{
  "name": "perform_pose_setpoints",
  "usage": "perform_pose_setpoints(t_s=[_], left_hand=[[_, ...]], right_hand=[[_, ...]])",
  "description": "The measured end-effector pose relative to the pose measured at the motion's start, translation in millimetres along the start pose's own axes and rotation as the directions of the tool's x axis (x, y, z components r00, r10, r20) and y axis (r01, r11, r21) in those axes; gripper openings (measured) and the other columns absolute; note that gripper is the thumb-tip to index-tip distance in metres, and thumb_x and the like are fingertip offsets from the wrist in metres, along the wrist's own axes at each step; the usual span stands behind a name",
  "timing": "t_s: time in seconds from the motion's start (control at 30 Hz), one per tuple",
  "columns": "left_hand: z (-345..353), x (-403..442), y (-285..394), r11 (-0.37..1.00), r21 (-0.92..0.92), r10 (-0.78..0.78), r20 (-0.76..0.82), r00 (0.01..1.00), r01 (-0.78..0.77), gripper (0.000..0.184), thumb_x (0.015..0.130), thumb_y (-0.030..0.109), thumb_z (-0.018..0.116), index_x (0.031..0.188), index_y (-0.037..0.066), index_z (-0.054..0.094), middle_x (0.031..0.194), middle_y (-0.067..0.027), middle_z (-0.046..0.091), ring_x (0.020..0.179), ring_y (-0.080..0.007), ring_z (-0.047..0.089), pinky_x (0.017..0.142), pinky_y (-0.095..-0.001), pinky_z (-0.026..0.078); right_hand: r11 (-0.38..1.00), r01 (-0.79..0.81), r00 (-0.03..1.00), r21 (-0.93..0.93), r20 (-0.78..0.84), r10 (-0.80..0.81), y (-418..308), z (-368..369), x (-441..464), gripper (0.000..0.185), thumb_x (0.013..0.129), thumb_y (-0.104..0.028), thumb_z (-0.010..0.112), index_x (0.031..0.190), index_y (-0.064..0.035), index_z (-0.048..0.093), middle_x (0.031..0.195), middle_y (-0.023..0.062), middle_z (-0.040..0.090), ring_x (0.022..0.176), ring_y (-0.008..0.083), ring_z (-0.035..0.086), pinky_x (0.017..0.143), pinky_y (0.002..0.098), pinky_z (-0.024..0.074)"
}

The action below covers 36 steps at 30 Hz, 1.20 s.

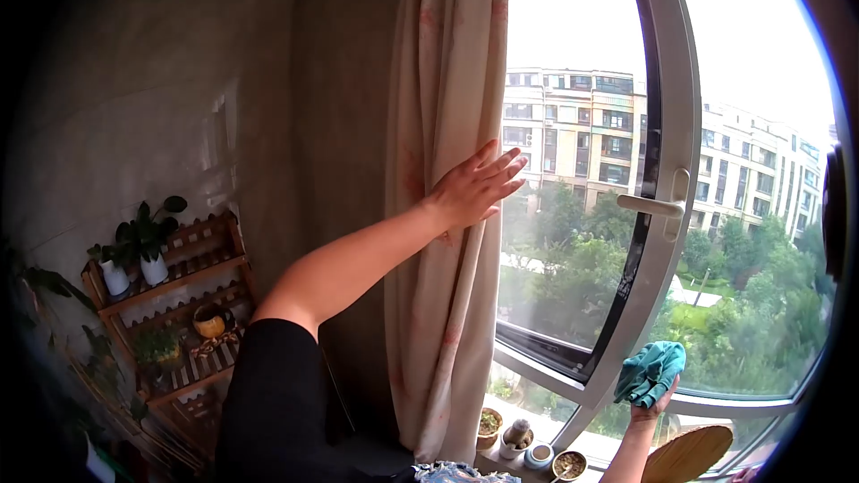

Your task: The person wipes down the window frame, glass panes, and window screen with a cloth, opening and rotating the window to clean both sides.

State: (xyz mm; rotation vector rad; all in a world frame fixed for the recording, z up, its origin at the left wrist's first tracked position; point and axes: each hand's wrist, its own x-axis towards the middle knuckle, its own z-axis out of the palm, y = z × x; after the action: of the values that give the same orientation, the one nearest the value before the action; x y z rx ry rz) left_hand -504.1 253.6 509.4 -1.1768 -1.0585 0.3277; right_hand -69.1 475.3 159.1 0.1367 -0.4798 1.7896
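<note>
My left hand (pixel 477 186) is stretched out against the beige curtain (pixel 452 54), fingers spread, their tips reaching past its edge toward the window pane (pixel 573 277). Nothing is held in it. Lower right, my right hand (pixel 656 404) grips a bunched teal cloth (pixel 651 374) in front of the window frame (pixel 617 340). The cloth hides most of the fingers. Between the two hands, higher up, a white window handle (pixel 651 207) sits on the frame.
On the sill below stand several small pots, among them a potted cactus (pixel 517 436) and a blue-white jar (pixel 539 456). A round wooden piece (pixel 689 454) is beside my right forearm. At left, a wooden plant shelf (pixel 170 304) holds potted plants.
</note>
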Motion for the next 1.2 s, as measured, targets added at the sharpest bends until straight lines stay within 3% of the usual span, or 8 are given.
perform_pose_setpoints(t_s=[0.6, 0.63, 0.77, 0.87, 0.93, 1.0, 1.1, 1.2], left_hand=[[134.0, -75.1, -90.5, 0.970, 0.040, -0.238, 0.371, 0.898, 0.241, 0.038, 0.093, 0.050, 0.062, 0.094, 0.017, 0.081, 0.097, -0.0021, 0.073, 0.120, -0.0212, 0.056, 0.128, -0.0480, 0.015], [130.2, -80.7, -94.1, 0.951, -0.033, -0.287, 0.273, 0.918, 0.307, 0.032, 0.092, 0.041, 0.063, 0.087, 0.016, 0.083, 0.098, -0.0037, 0.076, 0.118, -0.0238, 0.058, 0.127, -0.0462, 0.017], [107.2, -72.2, -76.7, 0.927, 0.012, -0.347, 0.402, 0.847, 0.374, 0.032, 0.094, 0.043, 0.062, 0.091, 0.017, 0.081, 0.092, -0.0050, 0.072, 0.119, -0.0227, 0.057, 0.127, -0.0481, 0.017], [100.6, -40.8, -53.0, 0.906, 0.158, -0.416, 0.495, 0.763, 0.392, 0.023, 0.094, 0.033, 0.064, 0.092, 0.017, 0.080, 0.101, -0.0037, 0.072, 0.118, -0.0225, 0.057, 0.127, -0.0500, 0.017], [123.8, -31.9, -36.1, 0.950, 0.144, -0.306, 0.251, 0.918, 0.277, 0.019, 0.095, 0.022, 0.061, 0.108, 0.019, 0.076, 0.120, -0.0023, 0.068, 0.127, -0.0222, 0.053, 0.129, -0.0516, 0.014], [143.2, -32.2, -30.7, 0.983, 0.181, -0.046, 0.009, 0.999, 0.044, 0.033, 0.098, 0.023, 0.054, 0.130, 0.021, 0.063, 0.137, 0.0007, 0.058, 0.140, -0.0222, 0.042, 0.130, -0.0525, 0.005], [160.4, -19.9, -27.5, 0.972, 0.219, 0.033, 0.229, 0.973, -0.085, 0.043, 0.101, 0.030, 0.049, 0.143, 0.025, 0.053, 0.149, 0.0022, 0.052, 0.153, -0.0204, 0.026, 0.130, -0.0536, 0.002], [181.5, -19.5, -27.1, 0.972, 0.183, 0.069, 0.374, 0.925, -0.146, 0.045, 0.101, 0.036, 0.045, 0.141, 0.022, 0.059, 0.155, 0.0007, 0.049, 0.155, -0.0202, 0.023, 0.130, -0.0514, -0.001]], right_hand=[[0.965, 0.202, 0.972, -0.168, 0.159, -0.176, -17.6, 88.9, 15.2, 0.062, 0.106, -0.052, 0.036, 0.149, -0.0083, 0.046, 0.142, 0.0149, 0.056, 0.128, 0.0340, 0.055, 0.113, 0.0496, 0.0407], [0.933, 0.273, 0.947, -0.233, -0.108, -0.304, -3.0, 170.1, 2.8, 0.041, 0.107, -0.037, 0.038, 0.127, -0.0061, 0.056, 0.116, 0.0107, 0.063, 0.104, 0.0272, 0.060, 0.095, 0.0409, 0.0500], [0.838, 0.494, 0.840, -0.232, 0.377, -0.391, 5.6, 275.2, 17.8, 0.029, 0.100, -0.011, 0.048, 0.075, -0.0065, 0.036, 0.067, 0.0047, 0.035, 0.053, 0.0157, 0.030, 0.049, 0.0330, 0.0283], [0.778, 0.591, 0.740, -0.213, 0.527, -0.417, -3.4, 279.9, 45.6, 0.034, 0.105, -0.015, 0.045, 0.071, -0.0098, 0.040, 0.065, 0.0035, 0.036, 0.054, 0.0162, 0.032, 0.054, 0.0315, 0.0346], [0.730, 0.633, 0.771, -0.258, 0.295, -0.564, -11.6, 283.0, 68.6, 0.041, 0.111, -0.021, 0.035, 0.071, -0.0137, 0.044, 0.066, 0.0022, 0.040, 0.056, 0.0167, 0.038, 0.063, 0.0306, 0.0418], [0.676, 0.683, 0.664, -0.277, 0.620, -0.417, -19.3, 313.5, 84.9, 0.042, 0.112, -0.022, 0.031, 0.073, -0.0144, 0.046, 0.068, 0.0025, 0.044, 0.060, 0.0161, 0.045, 0.066, 0.0305, 0.0447], [0.693, 0.680, 0.513, -0.240, 0.831, -0.216, -46.8, 301.6, 124.6, 0.034, 0.111, -0.030, 0.036, 0.100, -0.0140, 0.064, 0.088, 0.0022, 0.064, 0.080, 0.0148, 0.061, 0.091, 0.0353, 0.0529], [0.650, 0.679, 0.705, -0.342, 0.550, -0.447, -64.3, 305.3, 146.1, 0.036, 0.110, -0.034, 0.044, 0.128, -0.0111, 0.064, 0.100, 0.0031, 0.070, 0.096, 0.0165, 0.067, 0.097, 0.0361, 0.0526]])
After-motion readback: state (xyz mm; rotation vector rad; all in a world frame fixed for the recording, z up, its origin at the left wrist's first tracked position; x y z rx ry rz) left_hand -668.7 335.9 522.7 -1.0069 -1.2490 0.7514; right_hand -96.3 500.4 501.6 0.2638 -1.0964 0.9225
